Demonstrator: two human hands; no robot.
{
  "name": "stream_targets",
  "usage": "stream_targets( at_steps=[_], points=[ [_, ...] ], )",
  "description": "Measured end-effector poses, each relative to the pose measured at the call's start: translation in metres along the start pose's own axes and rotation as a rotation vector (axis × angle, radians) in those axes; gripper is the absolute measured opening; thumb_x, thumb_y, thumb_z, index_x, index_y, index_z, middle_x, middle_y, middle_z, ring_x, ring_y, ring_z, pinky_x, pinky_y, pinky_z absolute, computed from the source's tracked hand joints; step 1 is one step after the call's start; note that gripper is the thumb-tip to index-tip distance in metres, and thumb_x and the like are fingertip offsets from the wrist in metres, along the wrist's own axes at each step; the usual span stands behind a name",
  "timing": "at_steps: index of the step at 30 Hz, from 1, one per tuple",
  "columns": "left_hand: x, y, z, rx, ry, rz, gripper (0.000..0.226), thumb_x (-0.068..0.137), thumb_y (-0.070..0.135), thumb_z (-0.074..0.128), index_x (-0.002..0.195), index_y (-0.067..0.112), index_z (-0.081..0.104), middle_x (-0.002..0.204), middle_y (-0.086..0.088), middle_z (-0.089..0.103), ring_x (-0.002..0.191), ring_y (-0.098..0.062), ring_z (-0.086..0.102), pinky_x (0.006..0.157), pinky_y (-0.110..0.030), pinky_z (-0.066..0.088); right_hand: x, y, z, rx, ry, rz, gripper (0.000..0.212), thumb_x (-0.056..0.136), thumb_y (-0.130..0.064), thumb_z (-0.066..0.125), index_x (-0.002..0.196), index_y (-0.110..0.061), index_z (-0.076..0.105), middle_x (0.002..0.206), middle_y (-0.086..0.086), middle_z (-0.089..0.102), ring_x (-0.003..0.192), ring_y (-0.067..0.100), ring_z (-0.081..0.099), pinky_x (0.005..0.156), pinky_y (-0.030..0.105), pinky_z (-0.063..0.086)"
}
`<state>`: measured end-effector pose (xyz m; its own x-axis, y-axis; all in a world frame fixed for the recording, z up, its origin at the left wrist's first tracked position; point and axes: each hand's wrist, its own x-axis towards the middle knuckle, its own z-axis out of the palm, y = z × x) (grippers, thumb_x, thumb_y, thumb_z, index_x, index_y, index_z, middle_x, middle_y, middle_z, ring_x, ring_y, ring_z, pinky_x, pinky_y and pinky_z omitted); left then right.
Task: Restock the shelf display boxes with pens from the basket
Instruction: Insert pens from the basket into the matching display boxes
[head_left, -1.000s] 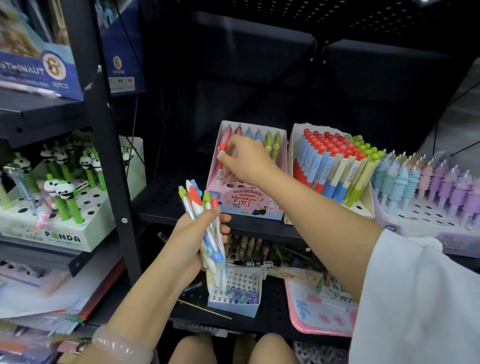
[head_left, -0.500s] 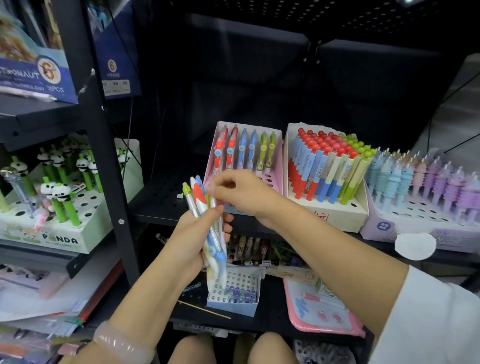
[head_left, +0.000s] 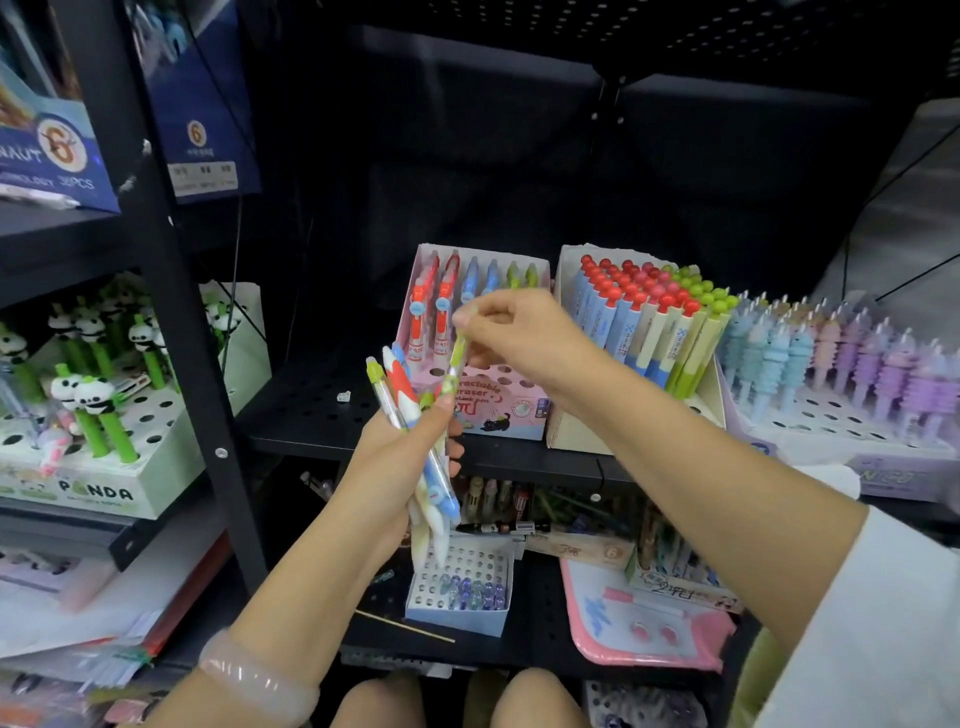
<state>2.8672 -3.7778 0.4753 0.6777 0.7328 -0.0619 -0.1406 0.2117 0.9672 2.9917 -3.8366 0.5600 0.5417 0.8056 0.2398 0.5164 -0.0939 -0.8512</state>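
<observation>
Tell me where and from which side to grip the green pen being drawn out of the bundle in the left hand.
Grip the green pen at its upper end, coming from above and the right, as the right hand does now. Its lower part is wedged among the other pens in the bundle, which the left hand wraps; only the top stands free and points upward, so it can slide out along its length.

The white panda pen box (head_left: 98, 491) is showing "PANDA" on its front. Well above it, a blue carton (head_left: 49, 156) is reading "NAUT", a big "6", and "TECHNOLOGY 36PCS", partly cut off. Right of the panda box, the pink display box (head_left: 493, 410) is showing "Retractable eraser", half hidden by a hand.
</observation>
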Motion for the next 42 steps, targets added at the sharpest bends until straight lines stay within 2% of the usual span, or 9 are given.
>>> stream_targets(
  at_steps=[4,7,10,16,23,28,32,36,42],
  points=[
    [0.006,0.003,-0.001,-0.012,0.041,-0.017,0.017,0.088,0.028,0.061,0.085,0.012,0.064,0.072,-0.005,0.063,0.058,-0.013,0.06,0.055,-0.026,0.051,0.023,-0.021,-0.043,0.033,0.284,-0.066,0.008,0.091,-0.016,0.058,0.092,-0.01,0.064,0.08,0.003,0.065,0.069,0.012,0.065,0.074,0.025,0.058],
    [0.008,0.0,-0.001,-0.01,0.057,-0.025,0.013,0.088,0.017,0.059,0.077,0.011,0.062,0.067,-0.003,0.063,0.056,-0.011,0.058,0.055,-0.026,0.049,0.04,-0.027,-0.067,-0.279,0.409,-0.116,0.018,0.089,-0.02,0.062,0.099,-0.005,0.061,0.087,0.011,0.068,0.078,0.019,0.068,0.078,0.03,0.056],
    [0.007,-0.001,0.002,-0.028,0.029,-0.041,0.013,0.089,0.014,0.057,0.079,0.008,0.061,0.061,0.002,0.064,0.05,-0.007,0.057,0.048,-0.022,0.047,0.047,-0.024,-0.063,-0.659,0.29,-0.107,0.022,0.088,-0.024,0.064,0.101,-0.006,0.06,0.095,0.012,0.066,0.086,0.023,0.064,0.074,0.028,0.05],
    [0.003,0.002,0.003,-0.048,0.018,-0.024,0.014,0.09,0.015,0.057,0.079,0.007,0.061,0.061,0.003,0.066,0.049,-0.006,0.057,0.047,-0.02,0.047,0.056,-0.018,-0.06,-0.93,0.152,0.018,0.025,0.09,-0.018,0.059,0.109,-0.002,0.061,0.108,0.014,0.061,0.096,0.029,0.06,0.074,0.032,0.048],
    [-0.003,0.006,0.007,-0.087,-0.036,-0.048,0.018,0.092,0.013,0.054,0.102,-0.002,0.057,0.053,0.004,0.064,0.044,-0.006,0.055,0.043,-0.017,0.045,0.056,-0.019,-0.043,-1.329,0.035,0.038,0.016,0.093,-0.011,0.052,0.105,-0.002,0.057,0.087,0.009,0.05,0.074,0.023,0.047,0.056,0.031,0.037],
    [-0.008,0.009,0.007,-0.116,-0.025,-0.031,0.014,0.091,0.013,0.055,0.097,0.001,0.058,0.057,0.003,0.067,0.045,-0.006,0.056,0.043,-0.018,0.045,0.05,-0.016,-0.043,-1.59,-0.131,0.047,0.037,0.089,0.0,0.044,0.125,-0.006,0.049,0.118,0.012,0.055,0.101,0.029,0.056,0.07,0.033,0.037],
    [-0.008,0.01,0.003,-0.129,0.005,-0.022,0.011,0.091,0.013,0.055,0.09,0.003,0.06,0.06,0.003,0.069,0.045,-0.004,0.056,0.044,-0.017,0.047,0.046,-0.009,-0.042,-1.776,-0.123,-0.022,0.043,0.09,-0.007,0.044,0.133,-0.008,0.04,0.124,0.012,0.055,0.117,0.029,0.045,0.093,0.039,0.034],
    [-0.008,0.009,-0.002,-0.156,0.017,-0.03,0.012,0.09,0.016,0.058,0.084,0.006,0.062,0.064,0.002,0.071,0.045,-0.005,0.056,0.044,-0.017,0.047,0.032,-0.018,-0.031,-1.49,0.276,-0.308,0.026,0.09,-0.012,0.049,0.116,-0.008,0.052,0.107,0.01,0.062,0.102,0.029,0.055,0.081,0.036,0.037],
    [-0.008,0.01,-0.006,-0.289,-0.014,-0.047,0.015,0.083,0.022,0.063,0.091,0.009,0.064,0.068,-0.004,0.071,0.05,-0.011,0.062,0.046,-0.02,0.05,-0.015,-0.008,0.001,-0.187,-0.498,-0.005,0.025,0.096,-0.026,0.05,0.116,-0.017,0.062,0.103,-0.002,0.067,0.086,0.007,0.068,0.083,0.021,0.055]
  ],
)
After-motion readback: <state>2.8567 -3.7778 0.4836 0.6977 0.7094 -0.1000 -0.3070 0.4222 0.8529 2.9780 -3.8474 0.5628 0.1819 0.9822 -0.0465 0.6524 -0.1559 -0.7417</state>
